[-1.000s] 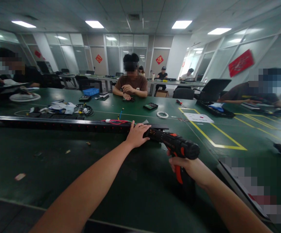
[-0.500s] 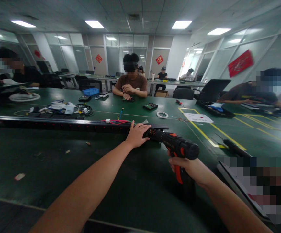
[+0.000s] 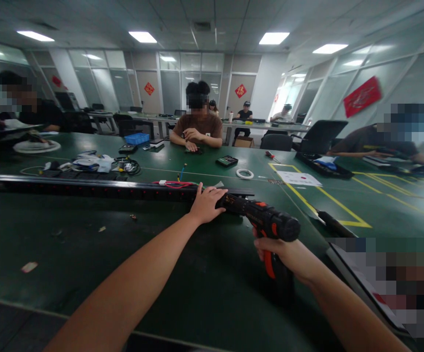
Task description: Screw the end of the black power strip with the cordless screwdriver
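Observation:
My right hand [image 3: 280,247] grips the handle of a black and orange cordless power drill [image 3: 270,218]. The drill points left, its nose close to the fingers of my left hand [image 3: 208,204]. That hand lies over the right end of a long black rail [image 3: 87,189], fingers spread, thumb on the near side. The drill's tip and whatever it touches are hidden by my left hand. Red wires with a white connector [image 3: 162,183] rest on the rail just left of my fingers.
A black-handled tool [image 3: 334,224] juts in from the right, beside a tablet-like panel [image 3: 362,283]. Beyond the rail lie cables [image 3: 127,166], a white tape roll [image 3: 244,173], a black box [image 3: 227,161] and a blue bin [image 3: 137,138]. People sit across the green table [image 3: 98,274].
The black-handled tool at the right has shifted left and a little inward over the yellow-taped area. My hands, the drill and the rail have not visibly moved.

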Demonstrator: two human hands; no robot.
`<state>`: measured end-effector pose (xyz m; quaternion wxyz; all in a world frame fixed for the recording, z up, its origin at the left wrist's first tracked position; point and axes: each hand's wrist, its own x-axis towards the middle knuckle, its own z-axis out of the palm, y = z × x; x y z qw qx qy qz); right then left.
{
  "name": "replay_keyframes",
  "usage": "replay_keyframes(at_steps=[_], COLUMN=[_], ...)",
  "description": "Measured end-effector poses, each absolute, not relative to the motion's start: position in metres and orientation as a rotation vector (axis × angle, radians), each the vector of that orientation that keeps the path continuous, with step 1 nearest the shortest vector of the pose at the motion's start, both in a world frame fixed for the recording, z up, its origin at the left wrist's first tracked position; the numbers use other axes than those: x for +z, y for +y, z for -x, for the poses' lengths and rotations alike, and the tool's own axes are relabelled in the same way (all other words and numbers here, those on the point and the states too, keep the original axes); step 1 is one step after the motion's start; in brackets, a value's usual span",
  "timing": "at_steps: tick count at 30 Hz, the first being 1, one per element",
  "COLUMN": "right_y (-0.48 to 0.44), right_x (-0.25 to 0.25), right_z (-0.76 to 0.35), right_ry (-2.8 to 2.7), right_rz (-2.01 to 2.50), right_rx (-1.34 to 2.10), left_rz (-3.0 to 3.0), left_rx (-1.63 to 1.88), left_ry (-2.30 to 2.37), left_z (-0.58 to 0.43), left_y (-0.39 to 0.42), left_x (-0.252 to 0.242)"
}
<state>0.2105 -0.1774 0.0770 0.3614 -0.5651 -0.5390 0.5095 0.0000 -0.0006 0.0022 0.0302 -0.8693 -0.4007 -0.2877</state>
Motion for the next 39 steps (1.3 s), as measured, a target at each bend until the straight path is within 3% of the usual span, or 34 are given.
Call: replay_keyframes(at_steps=[39], right_y=[-0.174], right_x=[0.071], right_z=[-0.2139], right_ry=[-1.416], right_rz=[1.422], right_rx=[1.329], left_rz=[2.675], left_rx=[-0.867], left_ry=[-1.223], left_z=[-0.0001], left_y=[0.0004], left_x=[0.0019])
